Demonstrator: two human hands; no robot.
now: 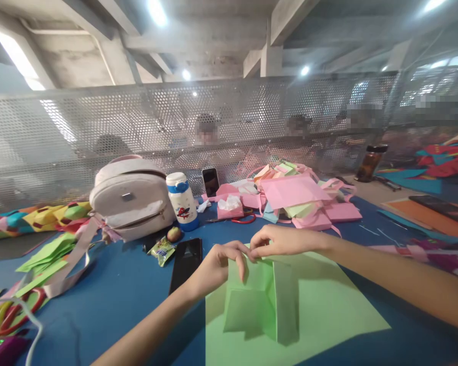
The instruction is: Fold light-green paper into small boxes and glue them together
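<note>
A folded piece of light green paper (248, 307) stands partly opened, with creases and a raised flap on its right side. Both hands meet at its top edge. My left hand (223, 262) pinches the upper left part, with fingers bent over the front. My right hand (269, 241) holds the top edge close beside it, fingertips pressed together. Beneath lies a larger flat green sheet (336, 305) on the blue tabletop. The exact grip of the right fingertips is partly hidden behind the hand.
A dark phone (186, 262) and a snack packet (162, 250) lie left of the paper. Behind stand a pale backpack (132, 198), a white and blue bottle (182, 203) and a pink paper pile (293, 193). Scissors (15, 315) lie far left. A perforated metal screen (229, 112) borders the table.
</note>
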